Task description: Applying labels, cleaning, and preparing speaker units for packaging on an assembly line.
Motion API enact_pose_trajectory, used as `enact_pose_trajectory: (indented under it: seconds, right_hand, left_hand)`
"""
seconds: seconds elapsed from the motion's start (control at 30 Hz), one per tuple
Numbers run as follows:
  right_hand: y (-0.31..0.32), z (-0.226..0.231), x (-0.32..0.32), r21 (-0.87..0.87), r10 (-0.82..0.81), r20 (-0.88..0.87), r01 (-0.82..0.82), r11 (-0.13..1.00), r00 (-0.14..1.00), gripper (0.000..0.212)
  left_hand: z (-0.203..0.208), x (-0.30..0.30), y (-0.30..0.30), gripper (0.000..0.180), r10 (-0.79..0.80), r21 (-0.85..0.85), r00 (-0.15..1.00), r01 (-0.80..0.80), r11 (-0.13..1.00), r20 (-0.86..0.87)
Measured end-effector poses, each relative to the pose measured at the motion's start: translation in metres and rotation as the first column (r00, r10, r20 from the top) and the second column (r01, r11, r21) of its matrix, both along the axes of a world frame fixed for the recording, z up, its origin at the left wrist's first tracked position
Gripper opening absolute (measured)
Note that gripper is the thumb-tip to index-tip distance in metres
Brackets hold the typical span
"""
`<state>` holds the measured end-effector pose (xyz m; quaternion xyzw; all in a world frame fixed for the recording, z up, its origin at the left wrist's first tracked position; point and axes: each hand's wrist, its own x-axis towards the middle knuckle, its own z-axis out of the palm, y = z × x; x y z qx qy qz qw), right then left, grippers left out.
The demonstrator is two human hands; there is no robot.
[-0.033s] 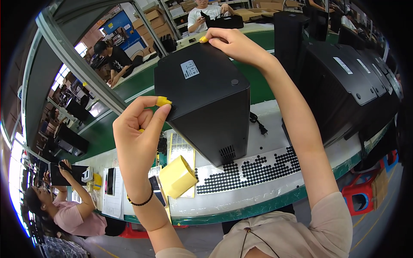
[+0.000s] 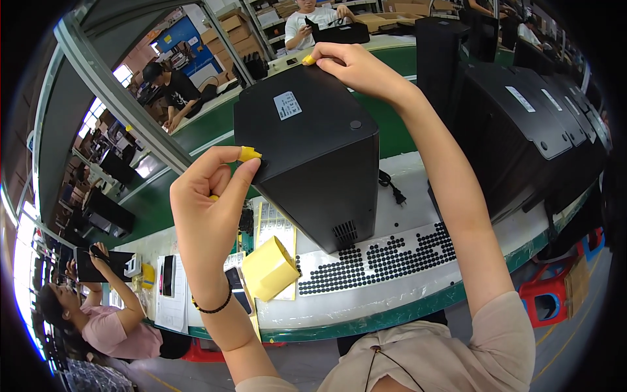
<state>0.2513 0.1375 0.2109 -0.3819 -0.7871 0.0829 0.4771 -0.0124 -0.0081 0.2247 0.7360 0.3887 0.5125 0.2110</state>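
Box (image 2: 313, 124) stands below left hand (image 2: 210, 189), narrowly pinched, and right hand (image 2: 358, 68); either's hold is unclear; even pressure seems best.

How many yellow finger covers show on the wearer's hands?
3: upper cover and lower cover on the left hand, fingertip cover on the right hand. Others may be hidden.

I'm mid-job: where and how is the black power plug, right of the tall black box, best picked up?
Pinch the plug by its body, behind the prongs, probably from above and the right: it lies on the table, prongs toward the wearer, and the box stands close on its left.
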Motion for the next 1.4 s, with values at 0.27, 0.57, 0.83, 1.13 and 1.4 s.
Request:
enact_pose_trajectory:
  seconds: [0.27,0.57,0.83,1.13,1.4]
  right_hand:
    - [-0.008,0.001,-0.001,-0.003,-0.005,-0.035,0.005,1.0,0.999,0.024]
    - [-0.018,-0.034,-0.001,0.062,-0.018,-0.296,0.038,0.997,0.955,0.029]
    - [-0.11,-0.12,0.002,-0.021,-0.095,-0.736,0.118,0.993,0.671,0.018]
    - [-0.154,-0.177,0.011,-0.19,-0.187,-0.737,0.067,0.98,0.649,0.015]
    - [-0.158,-0.246,0.005,-0.349,-0.237,-0.752,-0.067,0.935,0.614,0.013]
  left_hand:
    - [0.007,-0.001,-0.007,0.006,0.095,0.142,0.957,-0.057,0.988,-0.273]
    - [-0.036,-0.009,-0.015,0.02,0.228,0.371,0.953,-0.141,0.918,-0.202]
    - [-0.218,-0.029,-0.018,0.016,0.192,-0.084,0.79,-0.294,0.952,-0.582]
    - [-0.278,-0.016,-0.045,0.011,0.141,-0.038,0.612,-0.27,0.962,-0.778]
    - [-0.244,-0.028,-0.027,0.01,0.227,-0.047,0.638,-0.383,0.923,-0.735]
